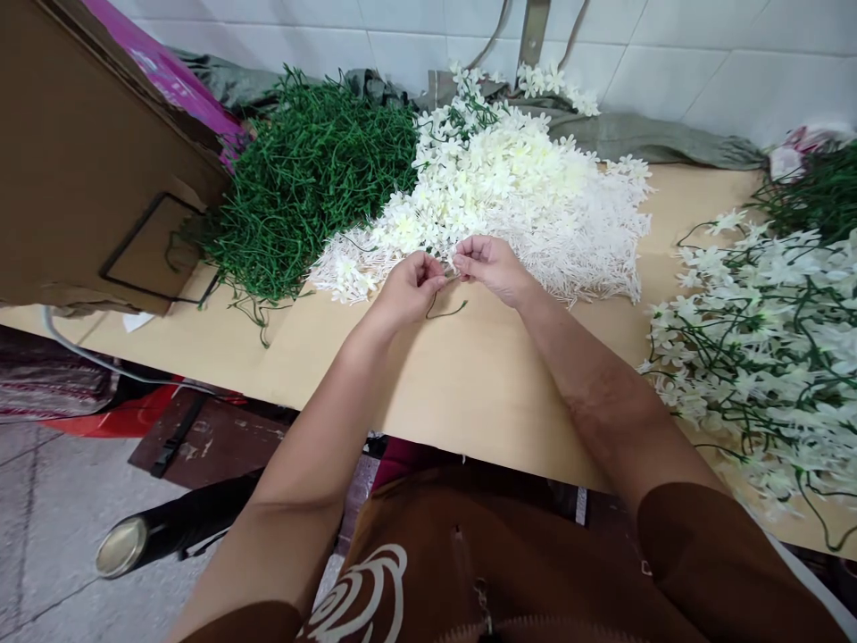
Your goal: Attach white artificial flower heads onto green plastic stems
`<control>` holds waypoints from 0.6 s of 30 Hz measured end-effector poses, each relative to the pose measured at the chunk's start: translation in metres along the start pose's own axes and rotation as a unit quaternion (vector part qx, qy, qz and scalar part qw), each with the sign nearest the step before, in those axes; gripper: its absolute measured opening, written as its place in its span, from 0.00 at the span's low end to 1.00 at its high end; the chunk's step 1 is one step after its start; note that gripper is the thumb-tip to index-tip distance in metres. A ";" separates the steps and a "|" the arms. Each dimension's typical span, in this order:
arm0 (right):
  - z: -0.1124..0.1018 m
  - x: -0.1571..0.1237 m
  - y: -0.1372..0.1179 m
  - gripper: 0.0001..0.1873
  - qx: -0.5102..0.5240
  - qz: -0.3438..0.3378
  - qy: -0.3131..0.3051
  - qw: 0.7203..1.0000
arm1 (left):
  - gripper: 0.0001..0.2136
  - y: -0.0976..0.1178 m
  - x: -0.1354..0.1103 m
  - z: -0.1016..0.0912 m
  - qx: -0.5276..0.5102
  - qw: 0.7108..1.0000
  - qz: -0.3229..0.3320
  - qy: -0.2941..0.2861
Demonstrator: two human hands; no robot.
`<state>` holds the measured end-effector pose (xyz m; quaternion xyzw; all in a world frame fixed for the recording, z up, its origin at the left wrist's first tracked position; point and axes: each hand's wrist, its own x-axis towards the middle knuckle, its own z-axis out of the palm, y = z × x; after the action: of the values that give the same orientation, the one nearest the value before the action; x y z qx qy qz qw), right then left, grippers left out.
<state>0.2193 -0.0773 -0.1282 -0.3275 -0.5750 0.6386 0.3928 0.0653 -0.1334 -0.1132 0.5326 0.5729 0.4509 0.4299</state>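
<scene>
My left hand [410,288] is closed in a pinch on a thin green artificial stem [447,314], whose lower end curls out below the fingers. Close beside it, my right hand [494,268] pinches a small whitish piece at the fingertips, too small to make out clearly. The fingertips of both hands nearly meet over the front edge of a heap of white artificial flower heads [461,183]. Thin white strand-like pieces [582,254] lie at the right of that heap. A large pile of green stems [321,161] stands to the left.
Finished-looking white flowers on green stems [756,330] are heaped at the right of the table [482,384]. A cardboard box [73,161] stands at the left, with a black wire frame [144,259] against it. Grey-green cloth [656,136] lies along the tiled wall.
</scene>
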 end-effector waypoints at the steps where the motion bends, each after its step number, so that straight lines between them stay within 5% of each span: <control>1: -0.003 0.000 0.001 0.18 0.012 0.001 -0.007 1.000 | 0.10 0.001 0.004 0.004 -0.035 0.999 -0.001 0.000; 7: -0.017 0.003 0.007 0.27 0.081 0.023 -0.022 0.996 | 0.11 -0.008 0.011 0.014 -0.158 0.987 -0.017 -0.014; 11: -0.017 0.003 0.005 0.24 0.071 0.031 -0.023 0.997 | 0.11 -0.014 0.009 0.010 -0.202 0.979 -0.023 -0.006; 18: -0.015 0.001 0.000 0.20 0.026 0.035 -0.020 0.999 | 0.05 -0.015 0.012 0.008 -0.148 0.988 -0.037 0.013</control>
<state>0.2320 -0.0695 -0.1298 -0.3241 -0.5542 0.6732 0.3669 0.0693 -0.1217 -0.1300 0.4352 0.5246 0.5216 0.5132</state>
